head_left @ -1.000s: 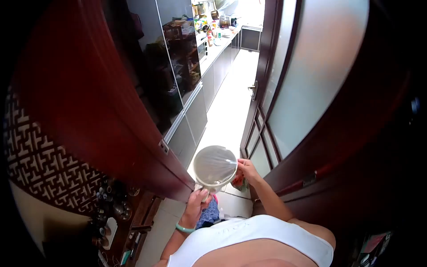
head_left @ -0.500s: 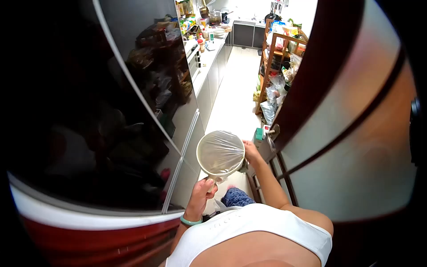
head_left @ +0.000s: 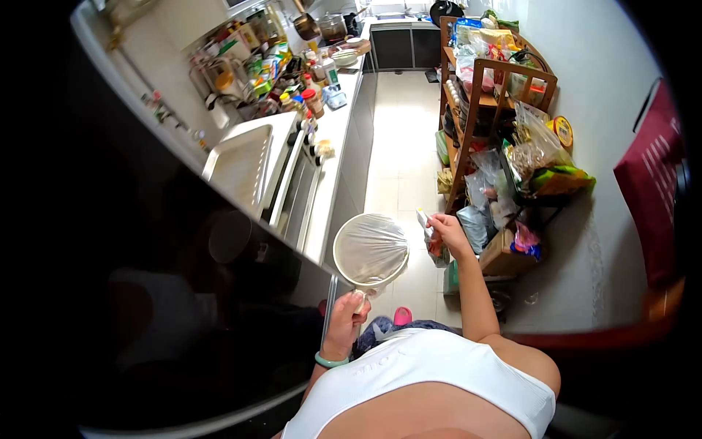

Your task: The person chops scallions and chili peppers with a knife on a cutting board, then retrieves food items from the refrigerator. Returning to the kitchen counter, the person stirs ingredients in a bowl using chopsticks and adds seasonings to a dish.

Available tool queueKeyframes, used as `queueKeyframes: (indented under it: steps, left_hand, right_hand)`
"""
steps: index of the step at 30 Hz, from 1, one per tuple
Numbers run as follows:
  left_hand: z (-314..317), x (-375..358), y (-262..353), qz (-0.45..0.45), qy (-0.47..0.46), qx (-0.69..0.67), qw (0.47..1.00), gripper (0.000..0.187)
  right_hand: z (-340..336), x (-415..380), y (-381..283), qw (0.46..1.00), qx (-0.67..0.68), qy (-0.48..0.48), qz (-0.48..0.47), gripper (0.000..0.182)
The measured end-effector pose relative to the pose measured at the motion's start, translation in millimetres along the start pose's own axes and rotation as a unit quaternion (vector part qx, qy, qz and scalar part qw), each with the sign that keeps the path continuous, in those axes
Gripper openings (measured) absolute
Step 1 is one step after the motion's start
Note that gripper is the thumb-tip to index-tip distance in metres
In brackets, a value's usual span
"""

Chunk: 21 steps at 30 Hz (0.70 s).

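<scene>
A pale round container with a handle has wrinkled clear plastic film stretched over its mouth. My left hand, with a green bangle at the wrist, is closed around the handle on its near side. To the right of the container and apart from it, my right hand pinches the top of a small plastic packet. Reddish and dark contents show through the packet, which hangs down over the floor. What lies under the film is hard to make out.
On the left, a counter carries bottles, jars and a white oven with a tray on top. A glossy dark panel stands close by my left. Along the right, a wooden shelf rack holds many bags, with a cardboard box below.
The view has moved forward into the kitchen, and the door on the right has left the picture. My right hand has moved away from the container's rim, showing the packet.
</scene>
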<state>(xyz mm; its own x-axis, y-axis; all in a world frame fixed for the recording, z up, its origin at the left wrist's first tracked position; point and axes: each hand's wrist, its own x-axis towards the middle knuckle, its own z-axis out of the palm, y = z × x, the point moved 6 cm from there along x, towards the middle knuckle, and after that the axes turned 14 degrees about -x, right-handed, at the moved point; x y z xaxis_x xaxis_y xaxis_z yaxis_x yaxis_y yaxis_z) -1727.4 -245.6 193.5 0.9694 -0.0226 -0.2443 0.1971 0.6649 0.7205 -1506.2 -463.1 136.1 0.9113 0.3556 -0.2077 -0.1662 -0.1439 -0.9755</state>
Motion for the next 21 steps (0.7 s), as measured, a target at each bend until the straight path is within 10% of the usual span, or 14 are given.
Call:
queueKeyframes:
  steps: [21]
  left_hand:
    - [31.4,610.0,165.0,-0.029,-0.019,0.030,0.999,0.023]
  right_hand:
    - [-132.1,441.6,-81.1,0.992,-0.074,-0.091,0.052,0.012]
